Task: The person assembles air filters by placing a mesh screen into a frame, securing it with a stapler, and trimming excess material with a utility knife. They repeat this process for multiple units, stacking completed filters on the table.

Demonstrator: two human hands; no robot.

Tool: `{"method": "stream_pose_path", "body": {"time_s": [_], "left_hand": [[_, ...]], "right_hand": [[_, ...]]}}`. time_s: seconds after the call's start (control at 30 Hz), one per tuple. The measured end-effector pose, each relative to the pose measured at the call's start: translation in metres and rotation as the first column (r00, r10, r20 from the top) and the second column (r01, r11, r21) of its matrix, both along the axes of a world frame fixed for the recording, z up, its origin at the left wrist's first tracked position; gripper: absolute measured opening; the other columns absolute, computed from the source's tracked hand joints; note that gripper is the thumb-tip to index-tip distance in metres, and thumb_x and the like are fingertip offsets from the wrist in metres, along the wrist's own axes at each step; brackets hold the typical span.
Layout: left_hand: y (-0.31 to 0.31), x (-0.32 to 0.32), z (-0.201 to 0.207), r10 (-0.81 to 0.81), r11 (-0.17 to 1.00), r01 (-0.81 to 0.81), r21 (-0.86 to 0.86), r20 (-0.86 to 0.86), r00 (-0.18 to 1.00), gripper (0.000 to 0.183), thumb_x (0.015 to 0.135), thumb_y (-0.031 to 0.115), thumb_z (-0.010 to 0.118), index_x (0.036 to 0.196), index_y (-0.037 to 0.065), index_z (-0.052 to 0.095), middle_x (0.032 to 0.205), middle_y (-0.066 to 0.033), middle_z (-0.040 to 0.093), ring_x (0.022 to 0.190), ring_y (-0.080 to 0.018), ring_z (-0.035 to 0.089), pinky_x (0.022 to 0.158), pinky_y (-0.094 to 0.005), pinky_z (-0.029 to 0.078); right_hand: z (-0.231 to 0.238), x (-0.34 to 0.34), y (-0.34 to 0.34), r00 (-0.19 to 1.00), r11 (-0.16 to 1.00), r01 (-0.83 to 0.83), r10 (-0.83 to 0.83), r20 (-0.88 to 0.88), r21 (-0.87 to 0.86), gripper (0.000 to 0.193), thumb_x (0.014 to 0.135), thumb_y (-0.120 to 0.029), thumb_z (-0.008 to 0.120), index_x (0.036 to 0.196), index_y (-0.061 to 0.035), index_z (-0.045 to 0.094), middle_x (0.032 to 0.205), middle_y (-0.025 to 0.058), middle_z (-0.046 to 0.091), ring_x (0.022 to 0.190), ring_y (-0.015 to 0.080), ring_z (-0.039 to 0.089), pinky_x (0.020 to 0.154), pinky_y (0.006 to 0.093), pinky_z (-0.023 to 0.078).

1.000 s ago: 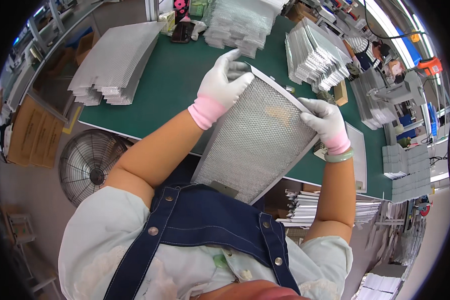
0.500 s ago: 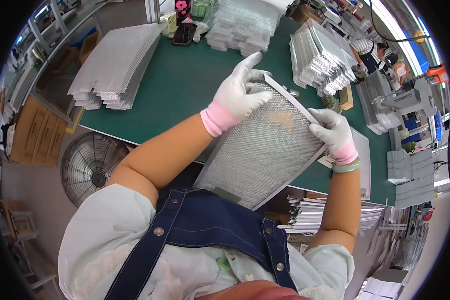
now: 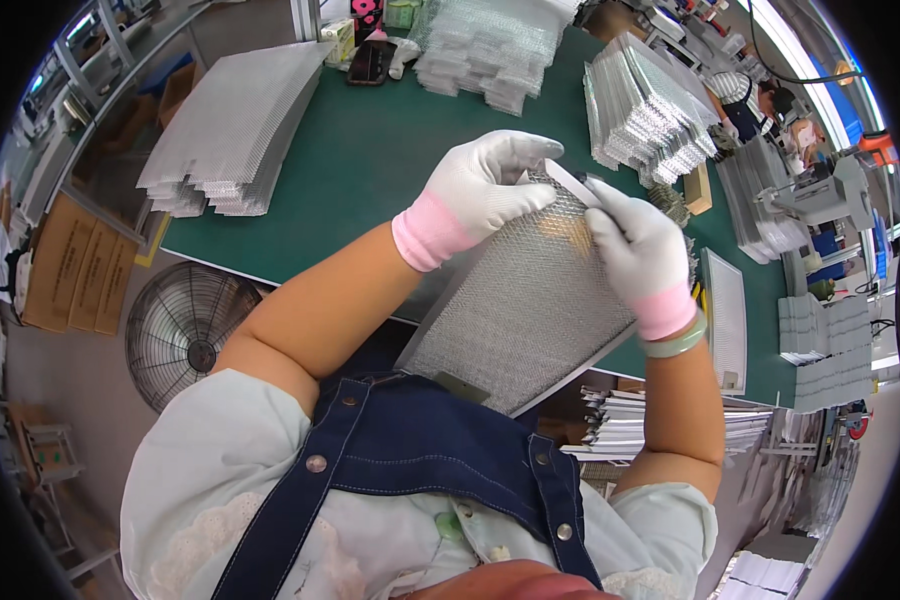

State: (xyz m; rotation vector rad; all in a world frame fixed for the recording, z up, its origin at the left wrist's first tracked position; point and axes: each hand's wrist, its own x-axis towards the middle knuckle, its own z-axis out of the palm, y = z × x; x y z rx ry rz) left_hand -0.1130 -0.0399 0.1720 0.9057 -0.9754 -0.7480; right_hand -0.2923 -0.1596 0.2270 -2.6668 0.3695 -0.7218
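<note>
One framed mesh panel [image 3: 530, 310] is slanting from the apron [image 3: 420, 440] toward the green table [image 3: 370, 140], its far end lying between thumbs and fingers [image 3: 525, 146]: the left hand [image 3: 480, 182] is gripping a corner, the right hand [image 3: 645, 245] (close beside) is pinching the edge strip [image 3: 572, 187]. Mesh stacks [image 3: 490, 58] are standing beyond.

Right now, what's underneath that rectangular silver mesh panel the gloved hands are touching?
Green tabletop shows on both sides of the rectangular silver mesh panel, apparently running under its far part; anything directly beneath is covered and can't be seen.
</note>
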Motion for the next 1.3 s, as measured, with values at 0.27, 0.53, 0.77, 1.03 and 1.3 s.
{"method": "stream_pose_path", "body": {"time_s": [0.27,0.53,0.77,1.03,1.3], "left_hand": [[0.012,-0.01,-0.004,0.036,0.999,-0.036,-0.027,-0.015,0.999,0.039,0.086,-0.005,0.069,0.123,-0.002,0.057,0.11,-0.0061,0.066,0.095,-0.0094,0.062,0.084,-0.0246,0.052],[0.027,-0.022,0.009,0.151,0.988,-0.151,0.024,0.009,0.988,0.035,0.087,-0.005,0.066,0.12,-0.002,0.056,0.106,-0.0051,0.065,0.089,-0.0069,0.06,0.079,-0.022,0.05],[0.026,-0.018,0.007,0.262,0.965,-0.264,0.011,0.063,0.963,0.033,0.087,-0.006,0.064,0.119,-0.004,0.055,0.104,-0.0059,0.065,0.088,-0.0067,0.06,0.078,-0.0223,0.05],[0.025,-0.021,0.006,0.203,0.979,-0.204,0.004,0.056,0.977,0.031,0.088,-0.004,0.065,0.118,-0.004,0.056,0.102,-0.0059,0.066,0.088,-0.0067,0.059,0.077,-0.0219,0.05],[0.03,-0.021,0.004,0.2,0.98,-0.199,0.028,-0.017,0.98,0.03,0.087,-0.003,0.066,0.117,-0.003,0.058,0.101,-0.0052,0.066,0.085,-0.0061,0.06,0.076,-0.0208,0.049]], "right_hand": [[-0.011,-0.002,0.007,0.999,0.917,-0.031,0.044,0.024,-0.398,0.035,0.089,-0.014,0.066,0.122,-0.0033,0.062,0.076,0.0114,0.064,0.066,0.0293,0.064,0.059,0.0383,0.05],[-0.009,-0.001,0.014,0.955,0.782,-0.017,0.198,0.222,-0.623,0.034,0.079,-0.007,0.072,0.111,-0.0006,0.064,0.093,0.011,0.067,0.079,0.0283,0.066,0.069,0.0383,0.054],[-0.002,-0.015,0.022,0.914,0.616,-0.286,0.406,-0.015,-0.734,0.037,0.067,-0.021,0.077,0.099,-0.0067,0.067,0.106,0.0108,0.063,0.094,0.0285,0.064,0.08,0.0405,0.054],[-0.012,0.017,0.026,0.98,0.953,0.108,-0.054,0.192,-0.282,0.02,0.088,-0.025,0.069,0.097,-0.0066,0.071,0.076,0.0123,0.067,0.069,0.0302,0.066,0.062,0.0368,0.051],[-0.011,0.018,0.039,0.979,0.993,0.102,-0.09,0.183,-0.057,0.025,0.085,-0.027,0.073,0.097,-0.0055,0.073,0.079,0.0138,0.069,0.072,0.0304,0.068,0.065,0.0352,0.052]]}}
